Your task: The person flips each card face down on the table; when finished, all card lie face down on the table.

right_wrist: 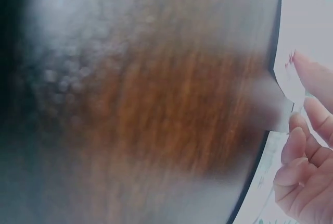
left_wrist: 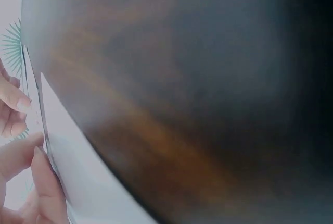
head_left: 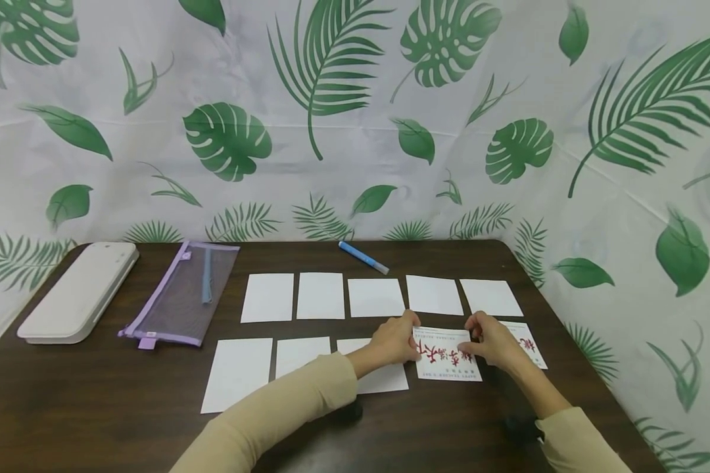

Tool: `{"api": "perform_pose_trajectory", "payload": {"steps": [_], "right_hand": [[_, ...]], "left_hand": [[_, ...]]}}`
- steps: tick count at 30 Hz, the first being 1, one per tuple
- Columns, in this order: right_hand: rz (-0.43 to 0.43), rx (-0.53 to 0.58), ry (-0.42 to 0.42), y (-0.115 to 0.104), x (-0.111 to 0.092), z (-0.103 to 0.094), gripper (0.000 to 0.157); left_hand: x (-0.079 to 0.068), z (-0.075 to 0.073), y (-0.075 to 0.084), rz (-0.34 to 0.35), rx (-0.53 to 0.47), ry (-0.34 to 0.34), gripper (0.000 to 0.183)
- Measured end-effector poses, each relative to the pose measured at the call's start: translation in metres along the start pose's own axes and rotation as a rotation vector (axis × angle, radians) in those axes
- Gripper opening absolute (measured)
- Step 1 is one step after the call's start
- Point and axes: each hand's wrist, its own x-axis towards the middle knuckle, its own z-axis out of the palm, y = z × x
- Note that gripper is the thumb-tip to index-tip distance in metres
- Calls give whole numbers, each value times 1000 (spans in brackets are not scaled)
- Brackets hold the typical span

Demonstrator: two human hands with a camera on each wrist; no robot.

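A white greeting card (head_left: 446,371) with large red characters and small print along its edges lies between my hands, over the right part of the table. My left hand (head_left: 392,340) pinches its left edge, and my right hand (head_left: 496,341) pinches its right edge. In the right wrist view, thumb and fingers (right_wrist: 295,148) meet at the card's corner. The left wrist view catches fingertips (left_wrist: 49,182) at a white edge. Partly behind my right hand lies a second red-lettered card (head_left: 529,348). A blank white card (head_left: 384,380) sits partly under my left wrist.
Blank cards form a back row, including a middle one (head_left: 376,297), and continue at front left (head_left: 236,374). A blue marker (head_left: 363,257) lies behind them. At left are a purple mesh zip pouch (head_left: 180,302) and a white box-shaped case (head_left: 78,292). Leaf-print cloth hangs behind the table.
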Motion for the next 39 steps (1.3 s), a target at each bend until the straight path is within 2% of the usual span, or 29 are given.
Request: {"api": "perform_pose_trajectory", "payload": {"steps": [5,10,14,16,18,24,26,28,31,34,37,39], "right_hand": [[-10,-12,29,-1,2,1,37],[-6,26,42,0,1,2,35],[-42,122,104,1,1,0,29],[-44,201,122,0,2,-2,26],[-31,283,116,-1,3,-4,25],[42,485,80,-12,3,-3,32],[58,530,89,-18,2,-1,34],[58,510,148,-26,1,2,32],[-23,387,314,-43,-1,9,28],[-191,233,446,-63,-3,19,24],[-385,156,448,-84,-6,31,29],[-466,91,453,-93,-8,37,34]], "left_hand": [[-1,1,0,19,-3,27,50],[-1,0,-1,28,-8,49,47],[-1,-4,-2,56,8,80,41],[0,-7,-3,65,-24,97,37],[-1,-11,-3,56,-122,99,31],[-5,-24,-7,-59,-599,55,22],[-6,-28,-11,-98,-684,58,21],[-8,-32,-14,-128,-734,81,21],[-8,-38,-17,-169,-787,137,21],[-8,-41,-18,-185,-827,205,21],[-9,-41,-15,-170,-865,265,22],[-10,-40,-10,-154,-895,287,22]]}}
